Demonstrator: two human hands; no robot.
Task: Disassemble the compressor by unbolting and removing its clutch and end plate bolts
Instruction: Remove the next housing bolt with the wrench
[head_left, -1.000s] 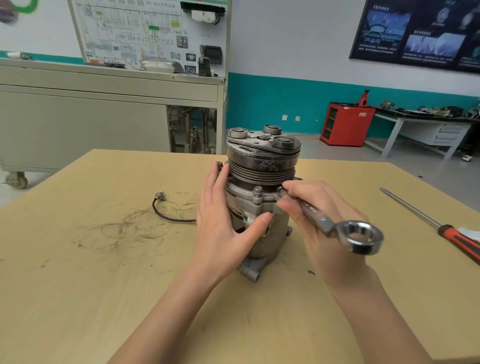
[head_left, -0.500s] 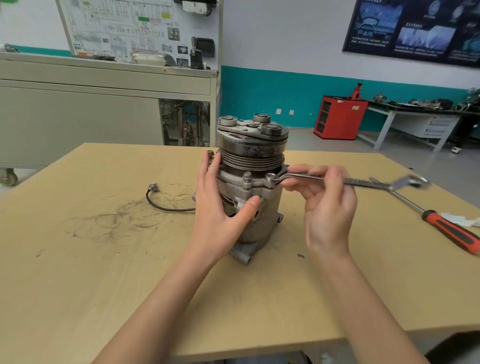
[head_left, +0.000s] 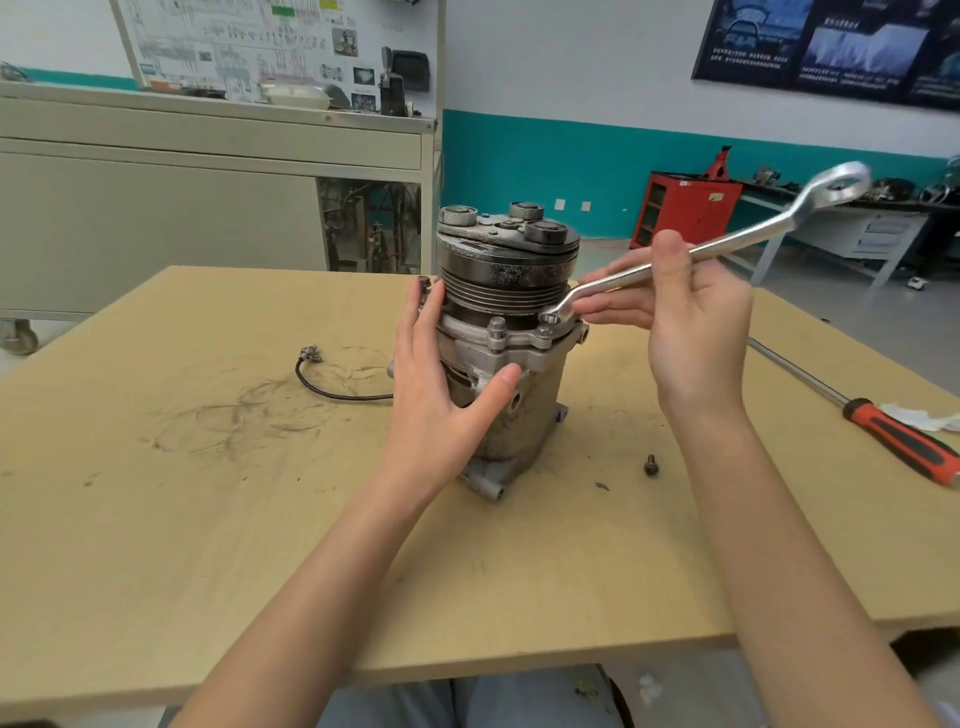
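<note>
The compressor (head_left: 498, 374) is standing upright in the middle of the frame on the tabletop (head_left: 208, 519), with its clutch (head_left: 506, 234) facing up. The left hand (head_left: 441, 384) is bracing it from the left side: the fingers are lying straight against the body and the thumb is pressing on the front, so the grip is spread flat rather than wrapped round. The right hand (head_left: 685, 332), right of centre, is pinching the shaft of a wrench (head_left: 727, 244) between thumb and fingers. The wrench's small ring end is sitting down over a bolt (head_left: 549, 325) on the flange just below the pulley grooves, and its large ring end is pointing up toward the upper right of the frame. A second flange bolt (head_left: 497, 327) is standing just to the left of it. A loose bolt (head_left: 651, 464) is lying on the tabletop below the right wrist (most likely one already taken out), and a red-handled screwdriver (head_left: 893, 436) is lying near the right edge. The step in hand looks like unbolting the end plate bolts. The next move is probably calling for a firm swing of the wrench while the left hand is holding the body against turning, taking care that the ring is fully seated so it is not slipping off the head.
</note>
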